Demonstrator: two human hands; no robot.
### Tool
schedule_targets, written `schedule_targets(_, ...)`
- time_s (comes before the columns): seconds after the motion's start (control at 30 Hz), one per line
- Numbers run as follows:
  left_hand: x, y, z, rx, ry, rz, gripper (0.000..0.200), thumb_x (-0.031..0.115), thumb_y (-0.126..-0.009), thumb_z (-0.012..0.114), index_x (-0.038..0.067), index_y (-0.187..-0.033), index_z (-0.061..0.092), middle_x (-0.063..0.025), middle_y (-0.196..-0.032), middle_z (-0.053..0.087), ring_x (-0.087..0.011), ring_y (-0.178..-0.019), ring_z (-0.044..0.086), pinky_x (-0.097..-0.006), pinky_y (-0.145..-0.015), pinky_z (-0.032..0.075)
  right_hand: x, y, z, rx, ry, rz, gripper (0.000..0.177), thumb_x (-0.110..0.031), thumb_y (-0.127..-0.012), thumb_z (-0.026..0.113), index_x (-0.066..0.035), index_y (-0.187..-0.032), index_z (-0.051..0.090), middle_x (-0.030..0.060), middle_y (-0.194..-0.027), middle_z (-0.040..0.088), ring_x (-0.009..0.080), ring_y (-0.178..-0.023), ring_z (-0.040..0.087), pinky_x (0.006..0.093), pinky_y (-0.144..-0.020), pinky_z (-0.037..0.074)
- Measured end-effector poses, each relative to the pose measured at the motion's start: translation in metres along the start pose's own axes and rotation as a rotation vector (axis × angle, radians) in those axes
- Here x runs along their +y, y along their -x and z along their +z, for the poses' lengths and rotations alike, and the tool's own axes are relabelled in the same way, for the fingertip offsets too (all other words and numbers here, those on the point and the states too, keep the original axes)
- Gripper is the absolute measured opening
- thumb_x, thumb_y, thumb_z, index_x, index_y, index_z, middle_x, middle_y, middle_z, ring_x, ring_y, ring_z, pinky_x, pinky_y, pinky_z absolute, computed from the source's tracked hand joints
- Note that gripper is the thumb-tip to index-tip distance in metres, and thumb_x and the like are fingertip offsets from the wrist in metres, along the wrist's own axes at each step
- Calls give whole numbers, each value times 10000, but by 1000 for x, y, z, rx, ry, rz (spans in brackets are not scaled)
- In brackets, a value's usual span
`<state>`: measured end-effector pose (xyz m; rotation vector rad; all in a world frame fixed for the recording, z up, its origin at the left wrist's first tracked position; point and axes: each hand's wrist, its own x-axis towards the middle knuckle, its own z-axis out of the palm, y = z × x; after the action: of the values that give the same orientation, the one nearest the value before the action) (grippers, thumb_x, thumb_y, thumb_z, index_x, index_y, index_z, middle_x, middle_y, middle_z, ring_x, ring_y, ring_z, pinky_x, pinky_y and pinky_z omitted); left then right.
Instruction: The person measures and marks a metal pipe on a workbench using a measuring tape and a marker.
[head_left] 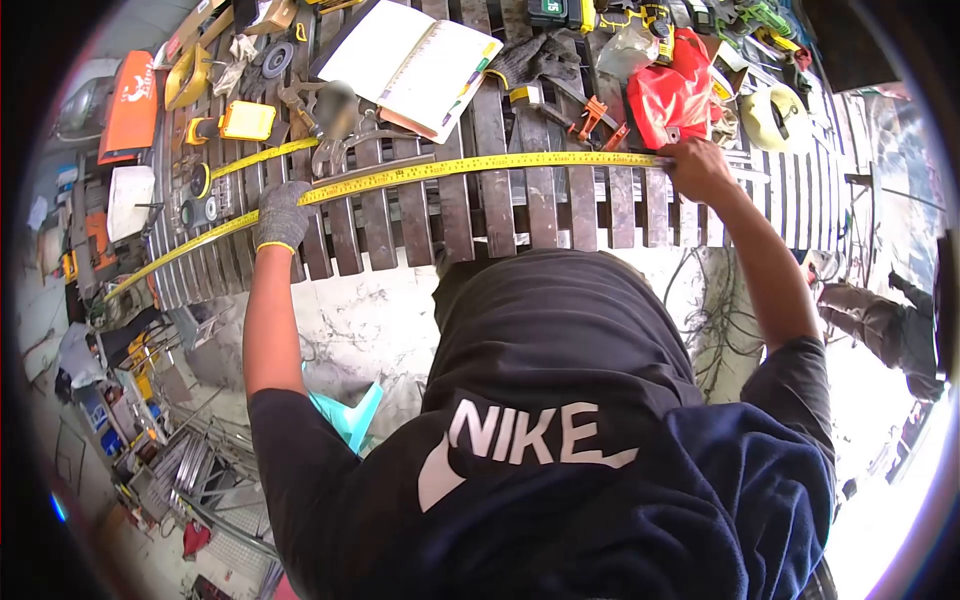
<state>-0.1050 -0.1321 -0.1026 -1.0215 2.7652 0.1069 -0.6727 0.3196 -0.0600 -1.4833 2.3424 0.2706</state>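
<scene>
A yellow tape measure (480, 163) is stretched across a slatted metal workbench (541, 215). My left hand (284, 215), in a grey knit glove, is closed on the tape at the left. Beyond it the blade slants down past the bench's left end. My right hand (700, 170), bare, pinches the tape's right end beside a red bag (672, 95). Another stretch of yellow tape (262, 157) lies behind my left hand, near a round black-and-yellow piece (201, 180). Metal clamp-like tools (335, 125) lie just behind the blade.
An open notebook (415, 65), dark gloves (540, 60), orange-handled clamps (592, 118), a yellow work light (247, 121) and a pale tape roll (775, 120) crowd the bench's back. Metal stock (190, 465) is stacked at lower left. Another person's legs (880, 325) show at right.
</scene>
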Motion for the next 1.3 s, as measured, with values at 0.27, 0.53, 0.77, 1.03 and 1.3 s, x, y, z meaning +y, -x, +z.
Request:
schedule_targets(0.27,17,-10,-7,-101,-128,-42,252,200,-838,820,98,-1067,790,-171,-1067,773,-405,-1068,712,-508,-994,539,111,24,11,84,-101,-38,149,-236,-936,719,-182,-1028,822,161,-914,778,387,-925,755,536,-855,584)
schedule_targets(0.53,71,-15,-33,-180,-192,-302,501,260,-831,859,149,-1299,717,-135,-1344,706,-390,-1302,629,-528,-1209,400,127,23,16,84,-88,-87,138,-231,-956,703,-172,-1003,819,180,-914,764,391,-982,737,543,-875,571)
schedule_targets(0.77,300,-29,-43,119,70,76,820,289,-761,917,75,-1476,578,-177,-1478,595,-390,-1419,528,-539,-1254,354,125,26,17,87,-129,-73,173,-229,-959,686,-160,-1032,827,192,-930,773,399,-993,741,544,-914,572)
schedule_targets(1.03,416,-82,-9,28,26,304,288,226,-845,804,113,-1107,766,-142,-1112,728,-355,-1124,677,-501,-1104,450,124,34,9,31,-173,-64,246,-207,-986,616,-97,-1049,827,243,-985,785,409,-994,765,533,-965,580)
schedule_targets(1.3,415,-69,-16,31,93,265,250,204,-804,809,136,-1044,795,-124,-1050,738,-338,-1096,683,-483,-1090,452,174,47,17,59,-196,-89,287,-156,-919,586,-98,-1054,833,252,-994,787,417,-996,766,524,-935,578)
